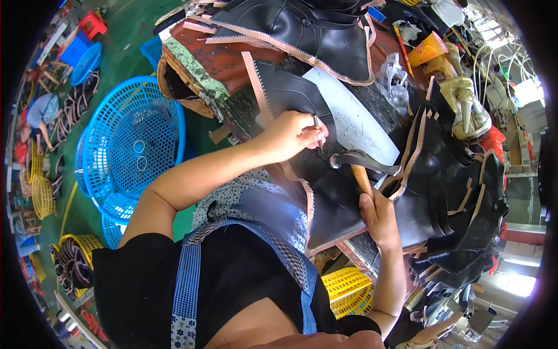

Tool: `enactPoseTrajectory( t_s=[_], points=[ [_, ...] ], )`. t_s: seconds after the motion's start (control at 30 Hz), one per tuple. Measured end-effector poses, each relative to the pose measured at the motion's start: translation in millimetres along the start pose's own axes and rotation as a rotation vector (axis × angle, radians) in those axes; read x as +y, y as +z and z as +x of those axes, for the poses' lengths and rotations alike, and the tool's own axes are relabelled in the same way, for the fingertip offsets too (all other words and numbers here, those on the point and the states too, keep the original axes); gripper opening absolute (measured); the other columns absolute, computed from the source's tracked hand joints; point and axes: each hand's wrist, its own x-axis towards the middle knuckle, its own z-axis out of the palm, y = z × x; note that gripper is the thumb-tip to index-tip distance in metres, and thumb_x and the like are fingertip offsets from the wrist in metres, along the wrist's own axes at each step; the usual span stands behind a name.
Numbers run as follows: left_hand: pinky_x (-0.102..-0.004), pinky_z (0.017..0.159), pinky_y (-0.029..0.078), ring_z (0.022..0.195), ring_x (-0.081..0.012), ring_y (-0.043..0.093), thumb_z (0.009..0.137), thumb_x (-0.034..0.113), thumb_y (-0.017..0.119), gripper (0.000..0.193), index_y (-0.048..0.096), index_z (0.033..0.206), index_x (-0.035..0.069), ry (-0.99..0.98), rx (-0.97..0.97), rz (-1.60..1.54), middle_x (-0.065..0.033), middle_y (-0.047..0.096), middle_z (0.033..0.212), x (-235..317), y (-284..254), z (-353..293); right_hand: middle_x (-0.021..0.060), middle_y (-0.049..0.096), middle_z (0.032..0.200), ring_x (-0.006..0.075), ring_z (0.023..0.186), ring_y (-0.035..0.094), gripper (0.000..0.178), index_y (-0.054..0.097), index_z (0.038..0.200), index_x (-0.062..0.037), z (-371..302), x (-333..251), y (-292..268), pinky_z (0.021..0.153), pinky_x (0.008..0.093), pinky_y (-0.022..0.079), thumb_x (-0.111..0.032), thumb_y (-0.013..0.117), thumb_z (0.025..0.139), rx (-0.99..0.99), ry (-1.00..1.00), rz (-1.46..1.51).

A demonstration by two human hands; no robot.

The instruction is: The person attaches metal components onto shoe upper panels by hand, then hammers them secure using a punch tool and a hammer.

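In my left hand [292, 135] a thin metal punch [317, 123] is pinched upright between the fingertips. Its lower end meets a black leather piece [331, 203] with tan, zigzag-cut edges. My right hand [381, 216] is wrapped round the wooden handle of a hammer [362, 178]. The steel hammer head lies just right of the punch, low over the leather and apart from my left fingers. A white scuffed plate [354, 119] shows under the far side of the leather.
More black leather pieces are stacked beyond [279, 26] and at the right [436, 198]. A blue basket [133, 145] stands left, a yellow basket [347, 288] below the table edge. A clear plastic bag [394, 84] lies on the table. Another person [42, 113] bends down at far left.
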Motion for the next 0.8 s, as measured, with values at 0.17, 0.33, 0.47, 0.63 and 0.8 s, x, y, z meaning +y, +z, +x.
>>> enactPoseTrajectory(
  t_s=[0.17, 0.33, 0.47, 0.63, 0.8],
  points=[
    [-0.0285, 0.073, 0.054, 0.078, -0.0152, 0.067, 0.093, 0.002, 0.059, 0.009, 0.064, 0.097, -0.005, 0.304, -0.001, 0.501, -0.0091, 0.068, 0.082, 18, 4, 3, -0.0026, 0.049, 0.061, 0.0077, 0.056, 0.044, 0.052, 0.056, 0.083, -0.0006, 2, -8, -17, 0.05, 0.0252, 0.036, -0.05, 0.051, 0.099, 0.095, -0.106, 0.086],
    [-0.0328, 0.07, 0.052, 0.074, -0.0223, 0.068, 0.091, 0.006, 0.062, 0.01, 0.066, 0.091, -0.003, 0.215, 0.044, 0.365, -0.0134, 0.069, 0.08, 12, 3, 1, -0.0023, 0.036, 0.057, 0.0045, 0.041, 0.028, 0.055, 0.046, 0.085, -0.0034, -10, -64, -45, 0.036, 0.0217, 0.021, -0.057, 0.051, 0.096, 0.294, -0.516, 0.536],
    [-0.037, 0.067, 0.051, 0.073, -0.0298, 0.068, 0.089, 0.01, 0.064, 0.011, 0.067, 0.088, -0.001, 0.219, 0.056, 0.329, -0.0167, 0.068, 0.078, 12, 4, 1, -0.0025, 0.035, 0.056, 0.0045, 0.042, 0.031, 0.055, 0.047, 0.085, -0.003, -13, -58, -49, 0.037, 0.0205, 0.022, -0.057, 0.049, 0.097, 0.283, -0.455, 0.488],
    [-0.0367, 0.07, 0.053, 0.078, -0.0321, 0.067, 0.086, 0.011, 0.068, 0.014, 0.065, 0.089, -0.002, 0.422, 0.063, 0.634, -0.0151, 0.068, 0.085, 15, 10, -4, -0.0028, 0.039, 0.055, 0.0035, 0.042, 0.035, 0.055, 0.048, 0.078, -0.0032, -10, -55, -38, 0.038, 0.0196, 0.026, -0.054, 0.048, 0.098, 0.262, -0.37, 0.445],
    [-0.0403, 0.064, 0.052, 0.073, -0.0344, 0.065, 0.085, 0.009, 0.069, 0.012, 0.062, 0.084, 0.0, 0.512, 0.013, 0.819, -0.0133, 0.063, 0.077, 19, 19, -6, -0.0003, 0.044, 0.056, 0.0088, 0.043, 0.038, 0.048, 0.053, 0.087, -0.0033, -17, -44, -31, 0.039, 0.0254, 0.029, -0.05, 0.05, 0.098, 0.342, -0.62, 0.421]
  ],
)
